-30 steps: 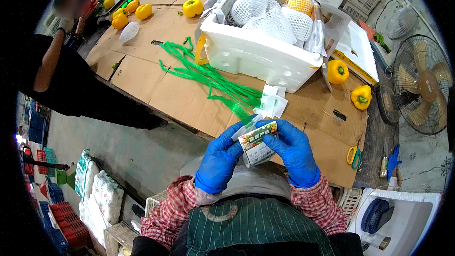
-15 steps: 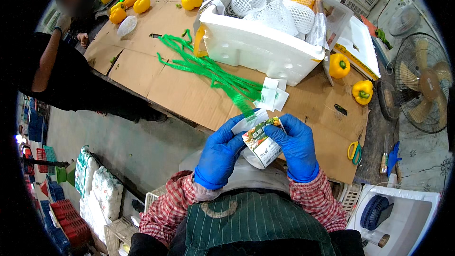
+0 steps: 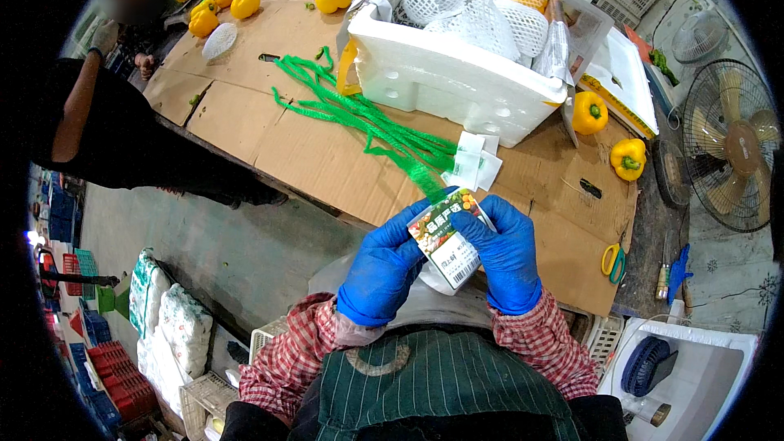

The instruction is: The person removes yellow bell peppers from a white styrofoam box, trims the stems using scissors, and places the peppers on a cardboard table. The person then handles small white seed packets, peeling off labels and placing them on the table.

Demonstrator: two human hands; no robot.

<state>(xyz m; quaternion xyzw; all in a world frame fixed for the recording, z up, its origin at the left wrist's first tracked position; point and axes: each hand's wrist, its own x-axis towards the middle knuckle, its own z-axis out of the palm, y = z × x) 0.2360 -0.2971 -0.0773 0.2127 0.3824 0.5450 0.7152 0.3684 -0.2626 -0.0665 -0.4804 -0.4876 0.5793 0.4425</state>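
Just off the near edge of the table (image 3: 318, 184), the left hand (image 3: 380, 269) and right hand (image 3: 512, 257) have their fingers closed on a printed label (image 3: 447, 233), the near end of the green mesh strips (image 3: 371, 126) meeting its upper edge. Uneven pressure could crease the label; a loosened pinch might let the mesh slip free.

On my feed I count: two blue-gloved hands (image 3: 377, 278); one printed label (image 3: 445, 237) held; one foam box (image 3: 457, 90) of sleeved produce; two yellow peppers (image 3: 590, 113) right of it; one large fan (image 3: 741, 147). Green strands (image 3: 384, 128): uncountable.
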